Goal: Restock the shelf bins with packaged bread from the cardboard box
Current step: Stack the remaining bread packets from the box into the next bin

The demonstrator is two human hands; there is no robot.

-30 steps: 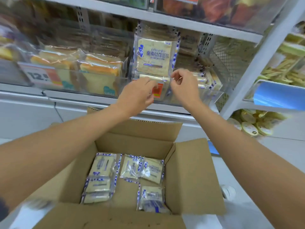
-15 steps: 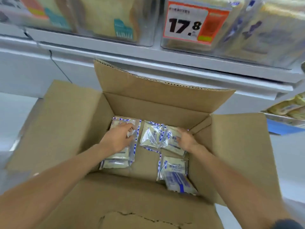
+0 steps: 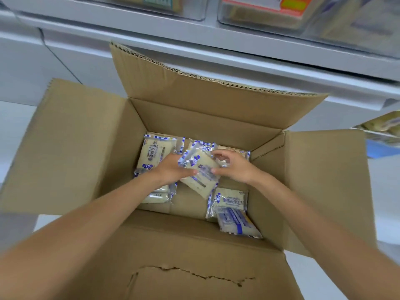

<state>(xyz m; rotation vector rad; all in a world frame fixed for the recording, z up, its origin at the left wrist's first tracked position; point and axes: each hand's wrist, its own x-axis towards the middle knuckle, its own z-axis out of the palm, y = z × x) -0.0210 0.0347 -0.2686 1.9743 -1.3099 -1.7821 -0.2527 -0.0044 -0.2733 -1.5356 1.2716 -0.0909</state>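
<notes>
A clear-wrapped pack of pale sliced bread with blue-and-white edging [image 3: 200, 172] is held tilted inside the open brown cardboard box [image 3: 86, 148], raised off the other flat packs [image 3: 155, 152] that lie on the box floor around it. It is gripped at its left edge by the left hand [image 3: 171, 169], thumb laid on the face and fingers hidden behind, and pinched at its right edge by the right hand [image 3: 236, 166] between thumb and curled fingers. The pack is judged to be light and soft: the slices are likely to be crushed by a hard squeeze across the middle, and the glossy film is likely to be slippery and to crinkle under the fingertips. A hold at the two side edges, or at the crimped end seams where the film is doubled, is judged safest, with the flat face supported from beneath. The clear plastic shelf bins [image 3: 238, 22] are seen only as a blurred strip above the box, so an upward carry with the pack kept flat is called for
</notes>
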